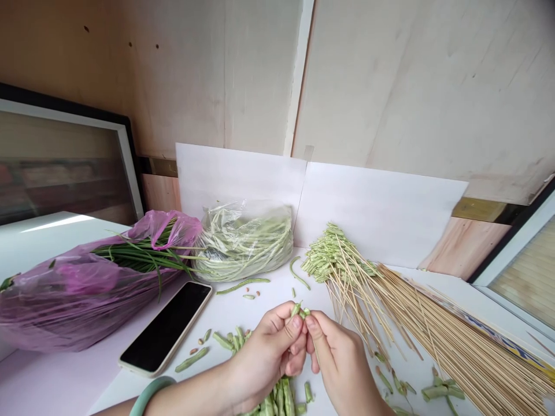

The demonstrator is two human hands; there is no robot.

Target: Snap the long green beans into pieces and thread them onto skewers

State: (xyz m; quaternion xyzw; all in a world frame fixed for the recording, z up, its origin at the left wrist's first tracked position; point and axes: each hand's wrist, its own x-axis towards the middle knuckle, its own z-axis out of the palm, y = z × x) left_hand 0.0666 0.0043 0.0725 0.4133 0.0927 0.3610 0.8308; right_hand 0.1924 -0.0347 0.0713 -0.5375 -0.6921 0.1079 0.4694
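Observation:
Both hands meet at the middle front of the white table. Between the fingertips of my left hand (277,341) and my right hand (332,352) is a green bean (299,310), pinched from both sides. Most of its length is hidden by the fingers. Beneath my hands lies a pile of cut green bean pieces (280,398), partly covered by my left hand. More cut pieces (236,340) stick out beyond my left wrist. A green bangle (151,393) circles the left forearm.
A black-screened phone (167,326) lies left, beside a purple bag (87,300) of long green stalks. Behind stands a clear bag (247,240) of long beans. Skewered bean pieces (327,254) and many bare bamboo skewers (468,341) spread rightward. Bean scraps (442,390) lie front right.

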